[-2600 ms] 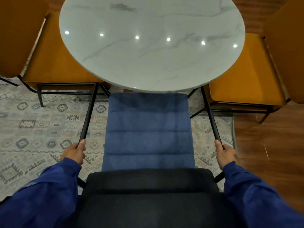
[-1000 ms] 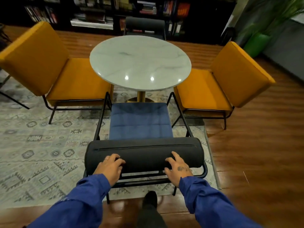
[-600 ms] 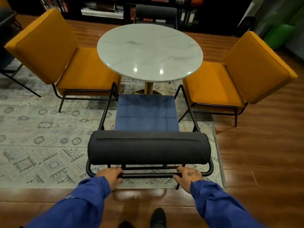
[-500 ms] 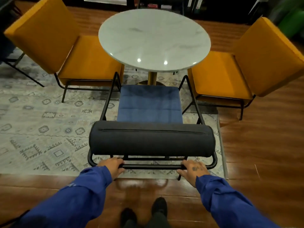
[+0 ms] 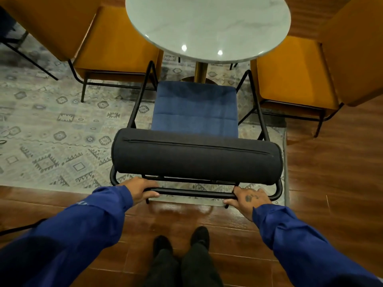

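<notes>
A chair with a blue seat [image 5: 194, 108], black metal frame and a dark round bolster backrest [image 5: 196, 157] stands in front of me, facing a round marble table [image 5: 207, 23]. My left hand [image 5: 138, 188] grips the chair's black rear bar [image 5: 192, 192] at its left end. My right hand [image 5: 247, 198] grips the same bar near its right end, fingers curled round it. Both arms wear blue sleeves.
Orange chairs stand to the left [image 5: 103, 42] and right [image 5: 306, 69] of the table. A patterned rug [image 5: 51, 125] lies under the furniture; wooden floor [image 5: 331, 172] runs to the right and under my feet [image 5: 182, 241].
My hands went from the chair's side rails to the bolster, then down to the rear bar. Since half a second ago the view has tilted down and closer; the grips are unchanged.
</notes>
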A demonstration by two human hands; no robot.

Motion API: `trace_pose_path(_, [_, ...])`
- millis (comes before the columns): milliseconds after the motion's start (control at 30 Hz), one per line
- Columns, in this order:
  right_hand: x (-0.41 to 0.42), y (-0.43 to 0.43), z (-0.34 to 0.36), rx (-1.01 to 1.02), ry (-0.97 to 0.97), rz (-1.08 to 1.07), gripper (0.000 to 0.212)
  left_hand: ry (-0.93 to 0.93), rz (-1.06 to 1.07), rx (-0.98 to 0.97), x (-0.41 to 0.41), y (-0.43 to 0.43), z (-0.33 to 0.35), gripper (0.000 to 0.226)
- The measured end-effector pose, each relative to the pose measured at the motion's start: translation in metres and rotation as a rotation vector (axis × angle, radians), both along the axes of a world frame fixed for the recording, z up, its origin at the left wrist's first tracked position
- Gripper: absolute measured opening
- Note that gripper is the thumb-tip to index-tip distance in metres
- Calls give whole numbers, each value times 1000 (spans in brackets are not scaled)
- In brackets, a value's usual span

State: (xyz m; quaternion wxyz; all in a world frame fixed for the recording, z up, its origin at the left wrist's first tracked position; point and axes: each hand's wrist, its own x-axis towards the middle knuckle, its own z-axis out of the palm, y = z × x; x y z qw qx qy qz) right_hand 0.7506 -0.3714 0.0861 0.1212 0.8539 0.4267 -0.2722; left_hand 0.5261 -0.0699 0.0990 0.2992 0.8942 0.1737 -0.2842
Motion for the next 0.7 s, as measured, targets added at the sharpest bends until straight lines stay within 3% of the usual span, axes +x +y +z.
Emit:
trace_pose_path(200, [16, 17, 18, 78, -6, 21, 97, -20, -27, 21, 17, 19, 21, 37])
trace_pose_path(400, [26, 23, 23, 12, 13, -3, 77, -20, -70, 30, 28, 25, 25, 33])
trace_pose_path(700, [-8, 19, -12, -34, 57, -50, 69, 56, -75, 60, 3, 20, -2, 35])
